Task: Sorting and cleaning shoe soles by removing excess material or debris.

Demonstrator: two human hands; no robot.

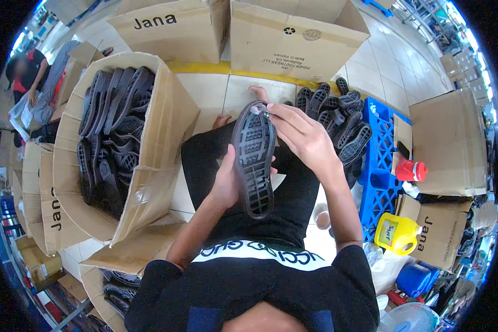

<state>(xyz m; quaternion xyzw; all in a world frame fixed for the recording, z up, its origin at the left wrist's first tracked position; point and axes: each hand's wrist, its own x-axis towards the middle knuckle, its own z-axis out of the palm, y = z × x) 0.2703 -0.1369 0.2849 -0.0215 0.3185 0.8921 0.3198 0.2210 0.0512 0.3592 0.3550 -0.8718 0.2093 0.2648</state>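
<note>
Left hand point(226, 180) grips the shoe sole point(255, 160) by its side, gridded face up, probably steadying it for the right hand point(301, 130), which pinches a small pale bit point(257, 109) at the far end. Loose soles point(354, 146) lie right of that hand.

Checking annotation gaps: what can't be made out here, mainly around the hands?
All in the head view:
Left hand: most fingers hidden behind the dark shoe sole.
Far face of that sole: turned away from the camera.
Small pale item by the right hand: too small to identify.
Lower soles in the large open carton: covered by upper soles.
Fan: cut off by the lower edge.
</note>
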